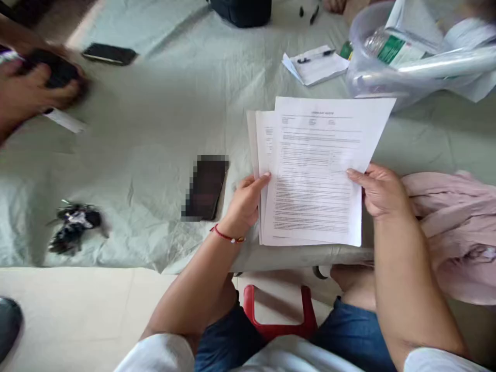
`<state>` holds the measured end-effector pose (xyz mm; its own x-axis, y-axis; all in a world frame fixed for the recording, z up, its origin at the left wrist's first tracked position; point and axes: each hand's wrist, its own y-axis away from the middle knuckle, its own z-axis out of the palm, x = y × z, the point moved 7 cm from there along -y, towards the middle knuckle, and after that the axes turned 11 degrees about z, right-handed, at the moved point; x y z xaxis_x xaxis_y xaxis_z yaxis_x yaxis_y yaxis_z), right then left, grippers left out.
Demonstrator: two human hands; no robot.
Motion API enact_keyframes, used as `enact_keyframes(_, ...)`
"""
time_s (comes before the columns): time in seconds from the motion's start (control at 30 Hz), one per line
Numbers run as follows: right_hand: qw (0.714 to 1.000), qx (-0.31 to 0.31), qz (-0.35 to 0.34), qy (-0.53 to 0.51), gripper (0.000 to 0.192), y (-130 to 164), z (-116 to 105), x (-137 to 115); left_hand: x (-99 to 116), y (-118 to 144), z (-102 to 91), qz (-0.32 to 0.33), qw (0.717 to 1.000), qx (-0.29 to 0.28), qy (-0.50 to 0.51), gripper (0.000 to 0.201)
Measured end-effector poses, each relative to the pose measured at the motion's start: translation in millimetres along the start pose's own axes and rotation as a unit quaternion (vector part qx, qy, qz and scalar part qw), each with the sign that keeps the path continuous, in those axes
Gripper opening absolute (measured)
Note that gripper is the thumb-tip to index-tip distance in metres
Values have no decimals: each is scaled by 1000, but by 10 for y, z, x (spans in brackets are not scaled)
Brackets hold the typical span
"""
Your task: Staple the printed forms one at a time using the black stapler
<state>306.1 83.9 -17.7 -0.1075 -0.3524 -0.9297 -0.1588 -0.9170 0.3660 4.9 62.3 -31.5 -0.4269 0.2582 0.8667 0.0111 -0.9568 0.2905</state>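
A stack of printed white paper sheets (313, 170) is held above the edge of a table covered in pale green cloth (163, 119). My left hand (245, 204) grips the stack's left edge, thumb on top, a red thread bracelet on the wrist. My right hand (377, 188) pinches the top sheet's right edge. The sheets are fanned, with lower ones showing at the left. A dark phone (205, 188) lies face down just left of my left hand.
A bunch of keys (74, 227) lies at the left front. Another person's hands (34, 90) hold a dark object at far left, beside a second phone (109, 53). A notepad with pen (315, 63), a clear plastic tub (387, 57) and pink cloth (457, 227) sit to the right.
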Motion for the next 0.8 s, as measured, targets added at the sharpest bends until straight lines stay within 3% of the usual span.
enact_keyframes(0.27,982,132,-115,75,25,-92,-357,-40,5,11,20,32,999,-22,-12,48)
enact_keyframes(0.53,975,167,-147,16,16,-34,-616,-239,77,19,-13,34,999,-11,-37,41)
enact_keyframes(0.63,985,138,-103,11,26,-15,-557,-230,87,19,-34,39,999,-4,-34,42)
enact_keyframes(0.8,999,25,16,34,51,-9,-278,-92,62,3,-100,40,999,23,-27,44)
